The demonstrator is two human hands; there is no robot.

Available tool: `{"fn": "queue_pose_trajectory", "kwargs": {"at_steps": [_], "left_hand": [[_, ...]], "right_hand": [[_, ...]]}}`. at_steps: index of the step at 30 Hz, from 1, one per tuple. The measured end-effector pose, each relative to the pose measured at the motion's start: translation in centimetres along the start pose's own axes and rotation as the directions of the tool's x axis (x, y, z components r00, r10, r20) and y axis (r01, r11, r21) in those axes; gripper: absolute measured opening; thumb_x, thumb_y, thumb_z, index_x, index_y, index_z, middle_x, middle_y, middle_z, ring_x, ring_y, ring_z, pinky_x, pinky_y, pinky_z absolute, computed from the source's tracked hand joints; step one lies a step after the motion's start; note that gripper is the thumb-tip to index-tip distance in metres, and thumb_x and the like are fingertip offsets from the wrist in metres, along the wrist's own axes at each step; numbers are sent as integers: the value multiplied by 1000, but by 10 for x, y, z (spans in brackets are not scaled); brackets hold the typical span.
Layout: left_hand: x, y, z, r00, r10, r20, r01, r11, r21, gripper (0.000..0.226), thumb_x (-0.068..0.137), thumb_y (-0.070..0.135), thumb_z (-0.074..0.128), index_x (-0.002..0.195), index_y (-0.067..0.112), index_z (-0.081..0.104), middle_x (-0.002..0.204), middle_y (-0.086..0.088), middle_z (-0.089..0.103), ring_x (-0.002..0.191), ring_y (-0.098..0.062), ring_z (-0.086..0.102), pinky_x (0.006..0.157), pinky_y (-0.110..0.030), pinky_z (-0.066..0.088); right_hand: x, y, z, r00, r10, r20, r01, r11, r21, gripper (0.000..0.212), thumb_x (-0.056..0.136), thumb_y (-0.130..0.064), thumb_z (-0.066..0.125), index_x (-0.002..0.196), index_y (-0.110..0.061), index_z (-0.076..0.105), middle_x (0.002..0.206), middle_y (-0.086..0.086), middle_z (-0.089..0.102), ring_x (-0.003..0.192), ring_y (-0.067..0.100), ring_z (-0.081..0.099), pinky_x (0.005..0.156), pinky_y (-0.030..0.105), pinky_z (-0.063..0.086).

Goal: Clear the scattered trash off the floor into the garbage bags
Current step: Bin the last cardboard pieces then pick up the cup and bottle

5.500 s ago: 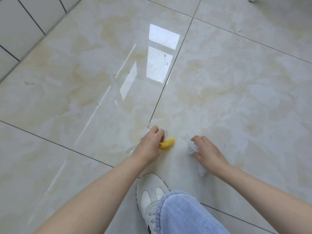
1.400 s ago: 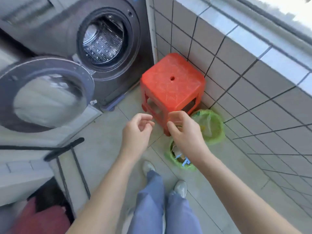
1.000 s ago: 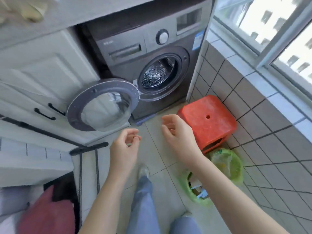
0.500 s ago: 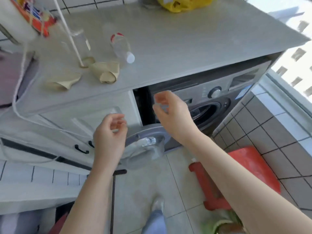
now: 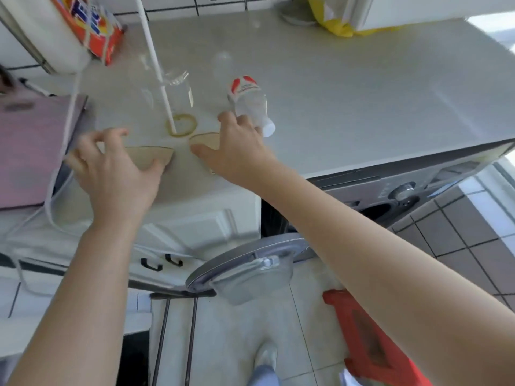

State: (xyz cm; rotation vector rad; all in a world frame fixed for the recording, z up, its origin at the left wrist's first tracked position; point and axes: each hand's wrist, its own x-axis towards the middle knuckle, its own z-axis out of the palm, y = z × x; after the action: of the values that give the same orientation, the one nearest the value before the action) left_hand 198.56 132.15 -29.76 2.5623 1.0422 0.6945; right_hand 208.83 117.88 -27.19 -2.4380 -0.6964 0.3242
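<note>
Two flattened tan paper cups lie near the front edge of the pale countertop. My left hand hovers with spread fingers over the left paper cup, its thumb at the cup's lower rim. My right hand reaches over the right paper cup, covering most of it, fingers apart. A clear plastic bottle with a red-and-white label lies on its side just beyond my right fingertips. Neither hand holds anything. No garbage bag is in view.
A clear cup with a white straw stands behind the paper cups. A detergent pack and a yellow bag sit at the back. Below are the washing machine's open door, a red stool and tiled floor.
I stood up from the green bags by the stool and turned to the counter. Both hands, empty, have moved forward and down onto the two paper cups.
</note>
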Motion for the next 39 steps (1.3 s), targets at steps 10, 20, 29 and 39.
{"fn": "queue_pose_trajectory", "kwargs": {"at_steps": [10, 20, 29, 39], "left_hand": [[19, -24, 22, 980, -21, 198, 3, 996, 94, 68, 73, 53, 67, 131, 21, 51, 131, -17, 45, 120, -43, 44, 100, -46, 38], [-50, 11, 9, 998, 50, 45, -42, 987, -155, 50, 76, 23, 68, 124, 15, 57, 130, -9, 47, 111, -35, 48, 99, -37, 36], [-182, 77, 1, 987, 44, 156, 20, 921, -390, 42, 79, 29, 67, 119, 23, 57, 121, 9, 44, 100, -6, 49, 81, -8, 31], [-378, 134, 16, 919, 141, 367, 56, 877, -477, 25, 78, 40, 61, 99, 28, 61, 103, 6, 61, 93, -15, 56, 82, -32, 45]], "right_hand": [[32, 1, 30, 998, 63, 27, -53, 957, -284, 58, 84, -48, 55, 129, -15, 39, 127, 5, 37, 115, 31, 36, 75, 35, 33], [-13, 33, 22, 998, -56, -38, 52, 994, -95, 59, 81, -54, 57, 122, -14, 47, 115, 6, 42, 97, 31, 38, 84, 35, 38], [-165, 112, -10, 991, 54, -119, -46, 997, 61, 65, 81, -54, 61, 133, -18, 45, 126, 7, 46, 108, 30, 47, 94, 32, 35], [-389, 243, -2, 901, 430, -53, -408, 884, 228, 53, 82, -52, 56, 124, -20, 49, 118, 3, 50, 107, 23, 51, 84, 31, 43]]}}
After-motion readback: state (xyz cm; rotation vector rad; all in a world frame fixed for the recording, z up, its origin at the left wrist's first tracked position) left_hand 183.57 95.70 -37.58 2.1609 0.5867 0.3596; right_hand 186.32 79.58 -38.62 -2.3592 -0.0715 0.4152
